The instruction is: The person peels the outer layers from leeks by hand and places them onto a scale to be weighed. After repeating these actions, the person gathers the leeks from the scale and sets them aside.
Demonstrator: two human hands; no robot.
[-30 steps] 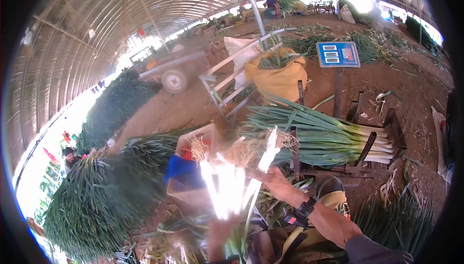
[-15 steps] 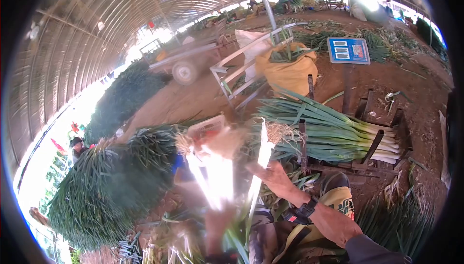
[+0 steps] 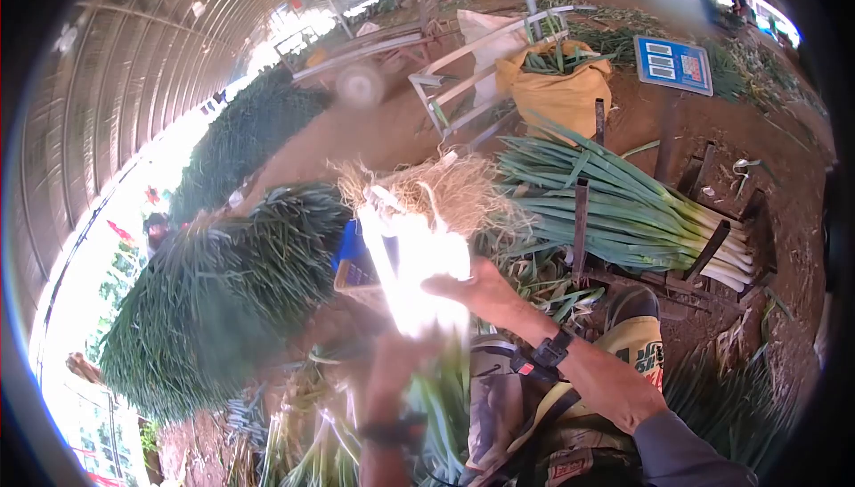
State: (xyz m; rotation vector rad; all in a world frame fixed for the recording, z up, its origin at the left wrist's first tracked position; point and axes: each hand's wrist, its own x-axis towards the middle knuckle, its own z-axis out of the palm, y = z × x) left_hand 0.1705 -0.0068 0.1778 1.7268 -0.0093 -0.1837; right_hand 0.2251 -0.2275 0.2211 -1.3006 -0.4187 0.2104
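A bunch of leeks (image 3: 423, 260) stands roots up before me, its white stalks washed out by glare and its tangled roots (image 3: 445, 188) on top. My left hand (image 3: 405, 353), pale and blurred, is wrapped round the stalks from below, and green leaves (image 3: 434, 407) hang beneath it. Higher up, on the right side of the same bunch, my right hand (image 3: 481, 293) is closed against the stalks, its fingertips lost in the glare. A watch-like band is on my right wrist.
Trimmed leeks (image 3: 614, 211) lie in a metal rack (image 3: 581, 229) to the right. Behind are a yellow sack (image 3: 561, 95) and a blue scale display (image 3: 674, 65). A large leek heap (image 3: 214, 309) is at left, a basket (image 3: 356, 278) behind the bunch, and loose stalks (image 3: 312, 433) below.
My right hand has moved left and down, bringing its separate leek against the bunch in my left hand. The view has shifted slightly, so the surroundings sit further right and higher.
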